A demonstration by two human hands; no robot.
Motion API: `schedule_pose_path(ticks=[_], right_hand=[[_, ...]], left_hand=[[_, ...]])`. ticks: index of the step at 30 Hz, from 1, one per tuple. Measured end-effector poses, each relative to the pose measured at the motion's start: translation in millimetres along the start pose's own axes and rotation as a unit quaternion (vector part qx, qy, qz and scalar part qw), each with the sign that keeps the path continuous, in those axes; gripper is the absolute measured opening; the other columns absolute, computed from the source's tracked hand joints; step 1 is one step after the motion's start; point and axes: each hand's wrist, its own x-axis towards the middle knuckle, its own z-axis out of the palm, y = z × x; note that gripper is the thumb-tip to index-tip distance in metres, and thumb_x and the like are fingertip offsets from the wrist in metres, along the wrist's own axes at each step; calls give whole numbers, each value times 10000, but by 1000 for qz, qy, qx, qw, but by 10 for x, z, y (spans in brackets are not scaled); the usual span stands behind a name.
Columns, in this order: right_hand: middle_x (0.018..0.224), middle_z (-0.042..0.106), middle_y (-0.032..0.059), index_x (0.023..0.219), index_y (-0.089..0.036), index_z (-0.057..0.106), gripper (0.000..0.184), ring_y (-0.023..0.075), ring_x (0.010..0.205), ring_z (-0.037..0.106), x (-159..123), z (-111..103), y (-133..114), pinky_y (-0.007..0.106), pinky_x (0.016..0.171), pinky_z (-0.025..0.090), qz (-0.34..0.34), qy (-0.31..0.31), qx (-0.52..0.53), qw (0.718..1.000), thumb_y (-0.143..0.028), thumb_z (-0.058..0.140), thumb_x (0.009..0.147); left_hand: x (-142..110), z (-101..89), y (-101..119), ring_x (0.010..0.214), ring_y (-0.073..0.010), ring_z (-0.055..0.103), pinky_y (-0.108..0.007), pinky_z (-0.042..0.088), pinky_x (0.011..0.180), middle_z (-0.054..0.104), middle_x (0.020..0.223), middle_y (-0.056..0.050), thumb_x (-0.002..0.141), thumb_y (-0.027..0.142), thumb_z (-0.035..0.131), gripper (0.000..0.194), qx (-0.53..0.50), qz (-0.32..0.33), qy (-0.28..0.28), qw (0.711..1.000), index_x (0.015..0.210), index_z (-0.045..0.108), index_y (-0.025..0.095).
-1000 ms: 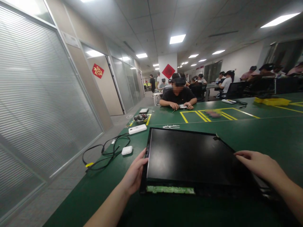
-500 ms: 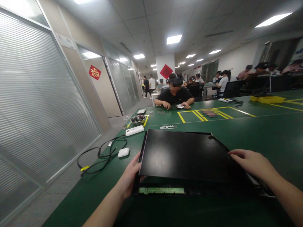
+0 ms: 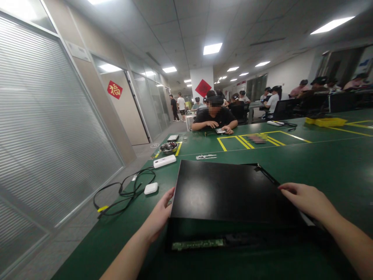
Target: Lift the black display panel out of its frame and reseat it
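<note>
A dark, glossy screen panel (image 3: 224, 190) lies tilted over a black frame (image 3: 266, 174), its surface reflecting light. My left hand (image 3: 159, 217) grips the panel's left edge, fingers partly hidden beneath it. At the right edge, my right hand (image 3: 305, 200) pinches the side between thumb and fingers; whether it holds the panel alone or the frame too, I cannot tell. Below the panel's near edge, a green circuit board strip (image 3: 198, 244) shows in the dark shadow.
Left of the panel are a white case (image 3: 151, 188), a white power bank (image 3: 164, 161) and a looped black cable (image 3: 122, 190). Farther off stand a metal bowl (image 3: 168, 147) and a yellow tray (image 3: 325, 121). A co-worker (image 3: 215, 116) sits across the green table (image 3: 329, 163).
The gap between the panel's near edge and the circuit board strip has widened. Both hands stay at the panel's sides. The co-worker's hand has moved onto a small device.
</note>
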Motion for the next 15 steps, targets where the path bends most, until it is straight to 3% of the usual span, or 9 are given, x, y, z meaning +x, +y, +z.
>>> schedule_pose_path(ticks=[3,7,11,15], right_hand=[[1025,780,80,1018,-251,791,425,315,950,713,10,14,9,414,766,534,-3,10,5,1000,-442,460,835],[1003,781,69,1006,-263,791,404,312,931,715,44,81,67,414,757,538,-11,24,8,1000,-450,480,830],[1021,779,55,1020,-273,787,406,308,951,713,60,130,99,402,754,535,-15,35,2,999,-460,477,836],[1036,776,54,1045,-270,783,419,299,950,711,34,108,61,390,744,533,-15,25,0,1000,-466,475,840]], left_hand=[[-40,14,52,1307,-388,559,-479,449,1078,630,1403,-168,637,490,880,782,14,-1,-25,1000,1328,640,213],[-52,-4,87,1307,-368,559,-448,425,1091,674,1353,-133,654,371,879,616,23,34,-7,999,1225,715,207],[8,-38,44,1317,-343,552,-451,379,1130,722,1280,-109,774,403,715,431,-83,32,-39,995,1131,765,167],[-20,-19,12,1304,-372,559,-466,403,1111,737,1253,-107,739,397,742,459,-112,57,-60,990,1141,774,180]])
